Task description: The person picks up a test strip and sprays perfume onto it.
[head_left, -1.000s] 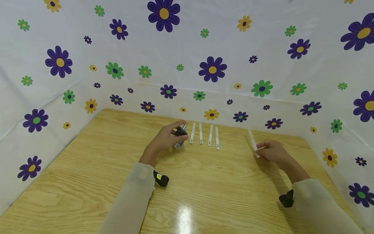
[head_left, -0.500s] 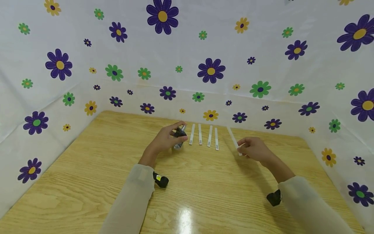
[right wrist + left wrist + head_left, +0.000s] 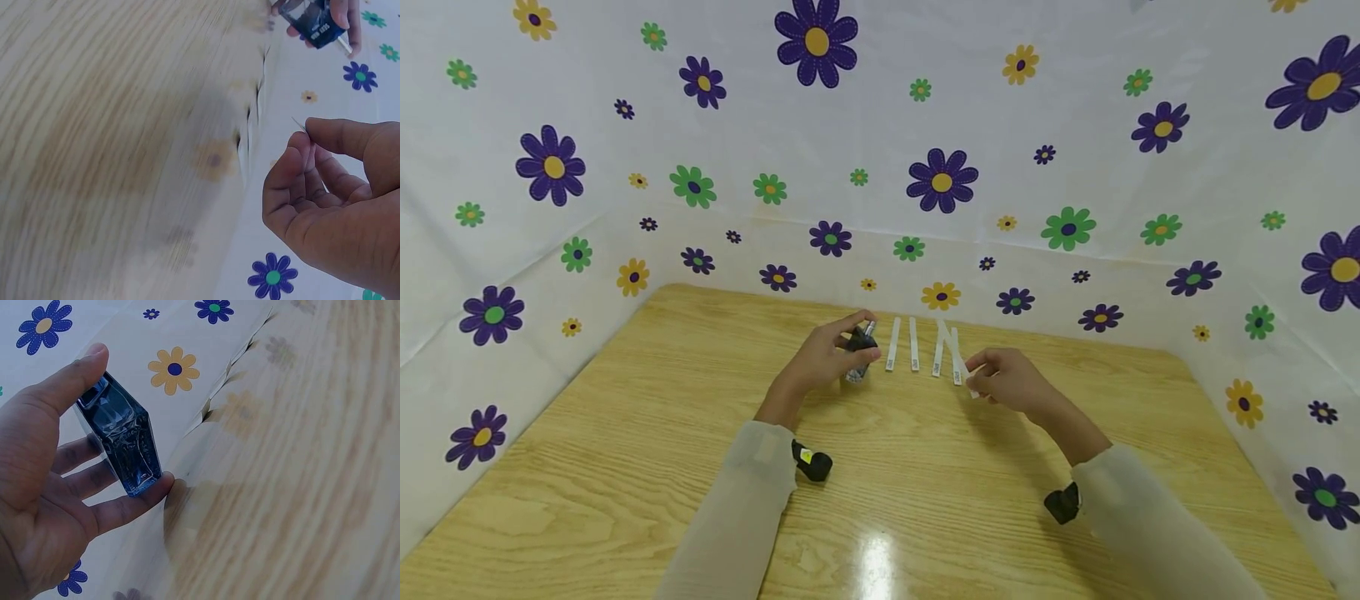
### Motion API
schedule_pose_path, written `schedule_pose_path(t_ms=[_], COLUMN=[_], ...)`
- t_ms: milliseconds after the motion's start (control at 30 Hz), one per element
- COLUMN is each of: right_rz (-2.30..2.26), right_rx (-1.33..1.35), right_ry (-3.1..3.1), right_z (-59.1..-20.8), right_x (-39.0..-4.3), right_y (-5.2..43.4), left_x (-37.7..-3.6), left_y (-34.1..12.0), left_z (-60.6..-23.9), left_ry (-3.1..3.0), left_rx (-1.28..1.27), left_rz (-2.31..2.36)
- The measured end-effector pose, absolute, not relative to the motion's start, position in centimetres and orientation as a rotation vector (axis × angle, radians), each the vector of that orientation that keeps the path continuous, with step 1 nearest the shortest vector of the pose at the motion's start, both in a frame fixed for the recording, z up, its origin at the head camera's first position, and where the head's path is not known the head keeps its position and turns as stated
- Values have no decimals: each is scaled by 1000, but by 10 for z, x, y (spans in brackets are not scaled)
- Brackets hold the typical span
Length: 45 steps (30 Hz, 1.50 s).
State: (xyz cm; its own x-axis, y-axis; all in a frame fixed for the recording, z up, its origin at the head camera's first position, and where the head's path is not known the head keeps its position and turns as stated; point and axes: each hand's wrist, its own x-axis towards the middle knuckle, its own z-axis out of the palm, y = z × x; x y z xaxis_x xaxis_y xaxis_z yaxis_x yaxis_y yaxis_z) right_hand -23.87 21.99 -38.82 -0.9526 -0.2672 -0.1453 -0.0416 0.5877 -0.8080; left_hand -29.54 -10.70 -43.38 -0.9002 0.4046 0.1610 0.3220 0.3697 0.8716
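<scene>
My left hand (image 3: 822, 360) grips a dark blue glass perfume bottle (image 3: 128, 434), its index finger on the silver spray top in the head view. The bottle is held tilted near the table's back, left of the laid-out strips. My right hand (image 3: 1011, 382) pinches a white paper test strip (image 3: 962, 368) by its near end. In the head view that strip slants across the two rightmost strips of a row; whether it touches them I cannot tell. The right wrist view shows the pinched strip (image 3: 298, 124) almost edge-on, between thumb and fingertips.
Several white paper strips (image 3: 913, 343) with small printed marks lie side by side near the back edge of the wooden table (image 3: 895, 475). A white sheet (image 3: 865, 125) with printed flowers rises behind the table and at both sides.
My right hand has moved left with its strip, from the table's right side to the row of strips. The left hand and perfume bottle have hardly moved.
</scene>
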Motion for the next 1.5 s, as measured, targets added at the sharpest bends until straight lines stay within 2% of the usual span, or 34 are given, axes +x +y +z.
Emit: schedule_pose_path(t_ms=[767,1500], right_rz=[-1313,-1301], right_rx=[-361,-369], right_ry=[2490,2480], right_z=[-386,-387], right_x=[-237,-237], right_y=[167,153], left_x=[-297,-296], left_y=[-108,-110], left_z=[-436,-437], left_ry=[2506,2515], left_rx=[662,656], left_rz=[1617,1625])
